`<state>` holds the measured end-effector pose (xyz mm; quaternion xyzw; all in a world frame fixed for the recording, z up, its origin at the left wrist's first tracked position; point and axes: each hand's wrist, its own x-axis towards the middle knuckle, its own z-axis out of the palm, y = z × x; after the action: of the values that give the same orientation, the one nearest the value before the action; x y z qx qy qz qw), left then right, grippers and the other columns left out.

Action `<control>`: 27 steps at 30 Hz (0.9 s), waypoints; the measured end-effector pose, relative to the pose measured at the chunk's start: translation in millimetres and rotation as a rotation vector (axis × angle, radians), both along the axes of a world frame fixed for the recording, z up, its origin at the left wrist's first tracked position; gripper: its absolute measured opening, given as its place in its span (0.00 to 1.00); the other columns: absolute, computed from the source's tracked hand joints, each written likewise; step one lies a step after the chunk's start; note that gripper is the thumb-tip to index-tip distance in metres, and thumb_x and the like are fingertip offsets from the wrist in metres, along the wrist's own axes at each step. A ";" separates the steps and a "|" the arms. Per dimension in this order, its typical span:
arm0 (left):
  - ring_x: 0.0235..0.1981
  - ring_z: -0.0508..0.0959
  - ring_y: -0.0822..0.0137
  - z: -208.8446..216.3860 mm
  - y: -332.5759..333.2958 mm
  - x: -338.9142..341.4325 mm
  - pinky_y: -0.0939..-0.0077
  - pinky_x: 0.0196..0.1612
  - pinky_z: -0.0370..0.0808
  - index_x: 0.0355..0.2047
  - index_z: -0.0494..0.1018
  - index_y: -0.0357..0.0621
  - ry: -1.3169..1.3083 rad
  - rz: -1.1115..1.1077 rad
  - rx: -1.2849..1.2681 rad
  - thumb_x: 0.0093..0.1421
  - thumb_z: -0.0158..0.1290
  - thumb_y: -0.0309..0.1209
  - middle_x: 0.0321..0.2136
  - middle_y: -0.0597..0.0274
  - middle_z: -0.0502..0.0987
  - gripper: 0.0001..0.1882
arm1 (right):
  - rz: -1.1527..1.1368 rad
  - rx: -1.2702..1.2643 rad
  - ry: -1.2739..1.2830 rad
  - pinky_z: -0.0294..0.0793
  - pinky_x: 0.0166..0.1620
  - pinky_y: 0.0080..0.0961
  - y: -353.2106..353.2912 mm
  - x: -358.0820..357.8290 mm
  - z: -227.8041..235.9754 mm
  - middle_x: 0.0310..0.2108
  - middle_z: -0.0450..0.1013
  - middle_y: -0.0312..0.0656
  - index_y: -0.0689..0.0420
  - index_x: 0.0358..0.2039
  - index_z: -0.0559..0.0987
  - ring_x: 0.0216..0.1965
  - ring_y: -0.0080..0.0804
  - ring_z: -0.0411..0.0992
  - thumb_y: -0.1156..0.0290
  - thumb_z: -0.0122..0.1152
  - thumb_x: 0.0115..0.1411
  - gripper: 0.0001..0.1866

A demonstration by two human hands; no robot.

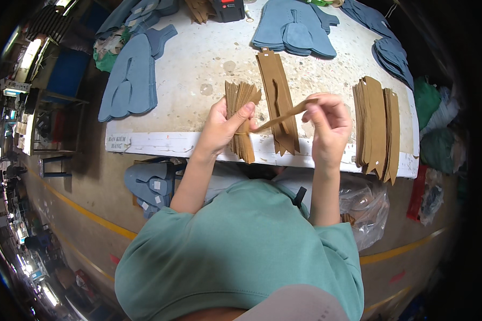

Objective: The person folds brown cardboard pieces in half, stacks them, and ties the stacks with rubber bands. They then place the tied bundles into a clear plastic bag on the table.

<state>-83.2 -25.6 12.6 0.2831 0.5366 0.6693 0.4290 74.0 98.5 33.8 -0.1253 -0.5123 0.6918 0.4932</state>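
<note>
Upright at the table's front edge is a bundle of brown suede-like strips, gripped by my left hand with the thumb across its front. My right hand is closed in a pinch on the end of a narrow brown strip. This strip runs taut from the bundle's middle, by my left fingertips, out to the right. A thin band seems to circle the bundle there. Beneath the strip lies a flat stack of long brown pieces with notched ends, a narrow dark piece on top.
Two more stacks of brown pieces overhang the white table's front edge at right. Blue-grey glove-shaped pieces lie at left, with another pile at the back. A clear plastic bag sits below the table, right.
</note>
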 end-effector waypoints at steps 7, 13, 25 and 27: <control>0.23 0.75 0.75 -1.0 -7.7 -13.9 0.82 0.29 0.74 0.41 0.68 0.38 -0.028 0.144 -0.062 0.63 0.54 0.36 0.29 0.62 0.74 0.14 | 0.171 0.117 -0.189 0.74 0.38 0.17 26.3 18.0 26.8 0.32 0.75 0.37 0.61 0.36 0.75 0.34 0.19 0.74 0.81 0.61 0.57 0.07; 0.23 0.75 0.76 1.3 -12.7 -18.0 0.84 0.28 0.73 0.42 0.67 0.40 -0.039 0.153 -0.045 0.64 0.51 0.35 0.29 0.62 0.74 0.12 | 0.546 0.075 -0.629 0.69 0.22 0.11 24.3 -5.0 5.4 0.23 0.73 0.30 0.59 0.35 0.77 0.19 0.13 0.69 0.73 0.61 0.59 0.05; 0.24 0.75 0.76 -6.4 -18.9 -18.6 0.84 0.29 0.74 0.42 0.68 0.41 -0.073 0.156 -0.046 0.65 0.51 0.35 0.29 0.63 0.74 0.12 | -0.176 0.749 -1.055 0.73 0.29 0.29 63.3 -37.1 -33.6 0.23 0.76 0.46 0.61 0.31 0.78 0.24 0.36 0.75 0.75 0.61 0.54 0.05; 0.26 0.75 0.76 -7.8 -16.5 -15.6 0.83 0.31 0.74 0.43 0.68 0.41 -0.079 0.154 -0.045 0.65 0.51 0.35 0.29 0.64 0.74 0.12 | -0.332 0.971 -1.014 0.74 0.30 0.32 56.6 -51.2 -37.1 0.25 0.75 0.49 0.62 0.30 0.78 0.26 0.42 0.76 0.76 0.60 0.52 0.05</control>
<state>-98.9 -42.0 4.8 0.2044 0.5543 0.6988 0.4033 22.8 155.1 -3.3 -0.2739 -0.9020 0.1589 0.2934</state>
